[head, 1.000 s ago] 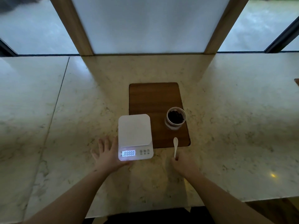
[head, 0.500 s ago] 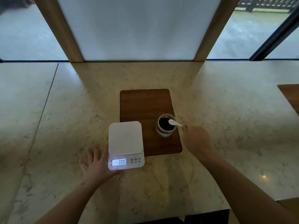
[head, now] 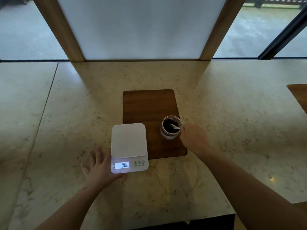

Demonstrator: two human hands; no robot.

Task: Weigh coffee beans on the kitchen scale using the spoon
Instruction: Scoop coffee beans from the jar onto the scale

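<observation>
My right hand (head: 193,138) grips the spoon (head: 174,126) inside the bean jar (head: 171,127); left hand (head: 101,166) lies flat, fingers spread, beside the scale (head: 128,146) (reading zero).

Café-like or home counter, marble countertop (head: 216,113), wooden board (head: 149,107), large windows (head: 25,30) behind

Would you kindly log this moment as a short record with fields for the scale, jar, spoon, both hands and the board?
scale: white scale, platform bare, display reads 000, standing partly on the board's near left corner
jar: open glass jar of coffee beans, on the board
spoon: white spoon, bowl dipped in the beans
right hand: right hand holding the spoon handle
left hand: left hand flat on the counter, beside the scale
board: wooden board
</observation>
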